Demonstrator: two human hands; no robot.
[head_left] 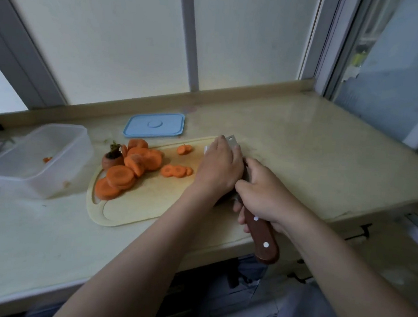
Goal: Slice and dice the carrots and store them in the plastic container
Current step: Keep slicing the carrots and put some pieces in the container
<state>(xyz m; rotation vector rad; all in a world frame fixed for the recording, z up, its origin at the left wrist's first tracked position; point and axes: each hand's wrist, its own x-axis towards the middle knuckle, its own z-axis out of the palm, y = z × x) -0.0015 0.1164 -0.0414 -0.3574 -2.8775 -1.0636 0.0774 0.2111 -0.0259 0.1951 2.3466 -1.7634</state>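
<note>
Pale counter [291, 129] bearing, left to right: clear plastic container [62, 148], blue lid [154, 125], wooden cutting board [145, 201].

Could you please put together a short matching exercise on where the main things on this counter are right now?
Things:
1. lid
2. plastic container
3. carrot slices
4. knife

Places or states:
A. gripped at its wooden handle by the right hand
B. piled on the left part of the cutting board
C. lying flat on the counter behind the board
D. left of the board, holding only a few orange bits

Pairs: 1-C, 2-D, 3-B, 4-A
</note>
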